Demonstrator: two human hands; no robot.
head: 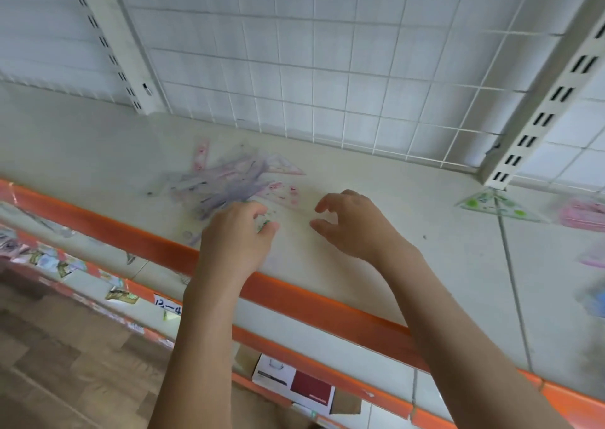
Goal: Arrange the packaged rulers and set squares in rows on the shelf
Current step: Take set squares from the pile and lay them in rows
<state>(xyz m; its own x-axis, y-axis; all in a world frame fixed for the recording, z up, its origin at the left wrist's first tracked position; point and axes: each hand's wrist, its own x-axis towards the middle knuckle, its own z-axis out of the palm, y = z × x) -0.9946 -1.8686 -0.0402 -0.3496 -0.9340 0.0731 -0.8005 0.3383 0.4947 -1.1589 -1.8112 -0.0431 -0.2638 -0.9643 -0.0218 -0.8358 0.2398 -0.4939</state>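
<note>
Packaged rulers and set squares are seen heaped on the shelf, just beyond the left hand, whose curled fingers pinch a clear packet with green print. The right hand is held beside it, fingers loosely curled, nothing gripped. A green set square and pink packets lie well right.

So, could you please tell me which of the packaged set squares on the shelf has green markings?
The clear set square with green dots lying alone at the right, below the slotted upright. The heap beyond the left hand looks purple and pink.
</note>
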